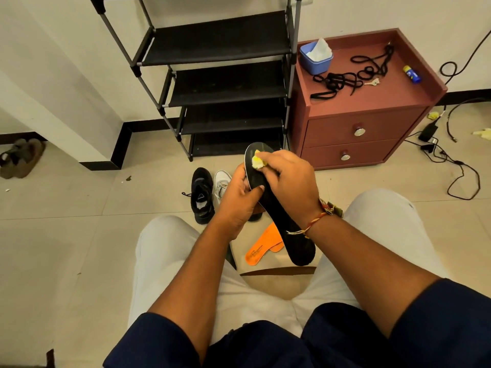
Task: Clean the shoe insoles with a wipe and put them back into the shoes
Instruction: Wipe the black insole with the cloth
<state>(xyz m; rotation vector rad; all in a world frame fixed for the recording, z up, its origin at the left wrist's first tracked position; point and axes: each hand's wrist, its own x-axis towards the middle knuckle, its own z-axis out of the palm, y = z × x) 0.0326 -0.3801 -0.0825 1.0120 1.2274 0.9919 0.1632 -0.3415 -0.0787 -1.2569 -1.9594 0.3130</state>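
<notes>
A long black insole (276,208) is held in the air above my knees, toe end pointing away. My left hand (237,200) grips its left edge near the middle. My right hand (288,181) pinches a crumpled yellowish wipe (257,162) and presses it on the insole's toe end. Two orange insoles (261,247) lie on the floor between my legs. A black shoe (202,195) and a white shoe (221,181) stand on the floor just beyond my left hand, the white one partly hidden.
A black shoe rack (223,75) stands ahead against the wall. To its right a red-brown nightstand (366,107) carries a blue wipe tub (316,58), black laces (353,73) and a small bottle (411,73). Cables (451,160) trail on the floor at right; brown sandals (21,158) at far left.
</notes>
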